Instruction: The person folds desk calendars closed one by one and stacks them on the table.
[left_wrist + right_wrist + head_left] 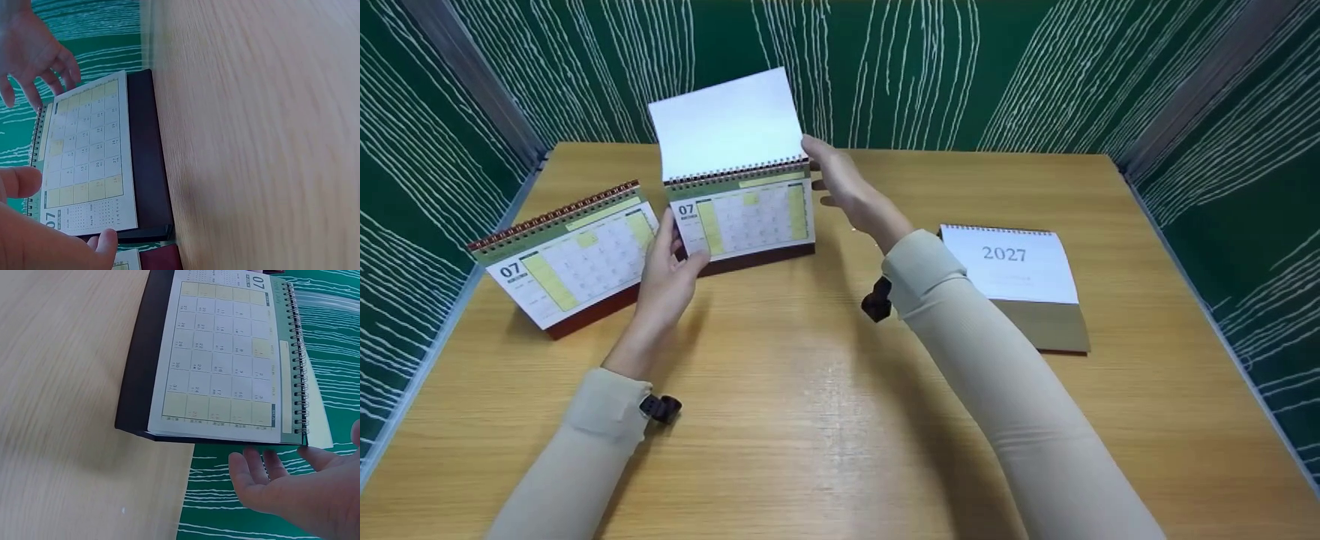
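Standing at the back left of the table, the middle desk calendar [750, 217] shows an 07 page with yellow columns. A blank white sheet [727, 127] rises above its spiral binding. My left hand [666, 277] holds this calendar by its lower left side, thumb at the front corner. At its right end, my right hand [847, 184] has its fingers extended; one fingertip touches the corner by the spiral [298, 382]. A second calendar [577, 262] with a red base, also at 07, stands tilted just left of my left hand.
To the right stands a third calendar [1009, 262] showing a 2027 cover over a tan base, partly hidden by my right sleeve [982, 330]. Green panels [900, 75] with white streaks border the wooden table [810, 420] at the back and sides.
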Available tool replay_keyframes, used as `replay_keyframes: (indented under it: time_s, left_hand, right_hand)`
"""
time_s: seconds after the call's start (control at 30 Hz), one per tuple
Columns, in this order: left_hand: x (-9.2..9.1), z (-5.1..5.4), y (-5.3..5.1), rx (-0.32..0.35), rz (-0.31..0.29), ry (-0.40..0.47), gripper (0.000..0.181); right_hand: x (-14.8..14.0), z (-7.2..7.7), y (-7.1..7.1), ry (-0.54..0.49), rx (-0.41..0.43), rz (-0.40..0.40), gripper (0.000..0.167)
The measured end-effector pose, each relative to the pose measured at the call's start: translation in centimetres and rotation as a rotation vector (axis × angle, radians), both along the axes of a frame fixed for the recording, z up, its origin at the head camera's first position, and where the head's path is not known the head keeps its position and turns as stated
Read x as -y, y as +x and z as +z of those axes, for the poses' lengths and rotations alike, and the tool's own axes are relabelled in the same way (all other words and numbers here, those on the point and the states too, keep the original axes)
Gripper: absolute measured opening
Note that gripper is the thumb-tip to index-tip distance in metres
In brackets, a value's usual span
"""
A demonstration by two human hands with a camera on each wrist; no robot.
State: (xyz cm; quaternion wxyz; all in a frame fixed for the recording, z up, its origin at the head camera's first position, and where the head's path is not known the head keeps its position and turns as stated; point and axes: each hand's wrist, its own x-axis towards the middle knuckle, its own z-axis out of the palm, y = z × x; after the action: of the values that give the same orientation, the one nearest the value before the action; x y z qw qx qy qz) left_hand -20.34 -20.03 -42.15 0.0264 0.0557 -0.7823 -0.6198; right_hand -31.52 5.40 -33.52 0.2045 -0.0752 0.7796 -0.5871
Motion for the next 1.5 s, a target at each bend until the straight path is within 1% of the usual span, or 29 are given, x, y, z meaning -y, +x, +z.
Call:
replay_keyframes:
  time_s: [0.2,0.4,0.6,0.7,0.77,0.9,0.97,1.0,1.13,1.2,1.3,1.4,1.5]
  left_hand:
    - [0.1,0.1,0.2,0.007,-0.001,-0.027,0.086]
    - [0.2,0.3,0.4,0.015,-0.002,-0.034,0.085]
    - [0.2,0.5,0.5,-0.001,-0.028,-0.023,0.082]
    - [0.3,0.6,0.6,0.002,-0.038,0.004,0.080]
    - [0.3,0.7,0.5,0.004,-0.046,0.037,0.077]
    - [0.4,0.7,0.5,-0.040,-0.095,0.093,0.070]
    - [0.6,0.7,0.5,-0.043,-0.104,0.096,0.067]
    - [0.7,0.6,0.6,-0.041,-0.107,0.090,0.065]
    - [0.9,0.7,0.9,0.015,-0.088,0.074,0.064]
    - [1.0,0.8,0.9,0.022,-0.092,0.072,0.064]
    - [1.0,0.8,0.9,-0.002,-0.105,0.073,0.064]
    - [0.9,0.7,0.7,-0.041,-0.118,0.066,0.064]
    - [1.0,0.8,0.8,-0.056,-0.125,0.063,0.064]
  right_hand:
    - [-0.1,0.5,0.2,0.004,-0.004,0.007,0.065]
    - [-0.2,0.6,0.5,-0.028,-0.013,0.004,0.067]
    - [-0.5,0.7,0.9,-0.050,-0.013,-0.002,0.069]
    - [-0.6,0.8,1.0,-0.051,-0.013,0.002,0.069]
    - [-0.7,0.9,1.1,-0.052,-0.015,0.006,0.068]
    - [-0.8,1.2,1.4,-0.063,-0.022,0.017,0.067]
    - [-0.9,1.3,1.5,-0.066,-0.027,0.026,0.067]
    - [-0.9,1.3,1.6,-0.068,-0.029,0.030,0.067]
    - [-1.2,1.5,1.8,-0.070,-0.028,0.045,0.069]
    - [-1.3,1.5,1.9,-0.072,-0.023,0.053,0.070]
    - [-1.4,1.6,2.1,-0.070,-0.017,0.064,0.071]
    - [-1.6,1.6,2.2,-0.066,-0.018,0.068,0.071]
    - [-1.7,1.6,2.4,-0.064,-0.018,0.069,0.071]
